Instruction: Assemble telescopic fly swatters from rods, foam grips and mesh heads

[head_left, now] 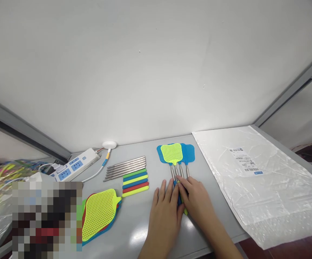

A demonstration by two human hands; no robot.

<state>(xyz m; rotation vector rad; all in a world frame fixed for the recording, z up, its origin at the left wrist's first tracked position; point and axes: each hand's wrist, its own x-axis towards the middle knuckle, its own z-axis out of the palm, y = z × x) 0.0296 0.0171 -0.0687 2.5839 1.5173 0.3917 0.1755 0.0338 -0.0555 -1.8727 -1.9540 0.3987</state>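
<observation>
Several fly swatters lie together on the table, one yellow-green swatter head (172, 153) on top of blue heads (189, 154), with metal rods running down to coloured handles. My left hand (164, 214) rests at the left of the handles, fingers stretched out and lying forward, its thumb side touching a blue handle (179, 200). From the right, my right hand (197, 197) has its fingers bent over the handles and gripping there; part of the handles is hidden beneath it. A yellow-green handle end (185, 212) shows between my hands.
Left of my hands lie a row of coloured handles (135, 182), several metal rods (126, 167) and a stack of swatter heads (102, 214). A power strip (76, 165) with a white cable stands behind the stack. A white bubble-lined bag (226, 158) covers the right side, overhanging the front edge.
</observation>
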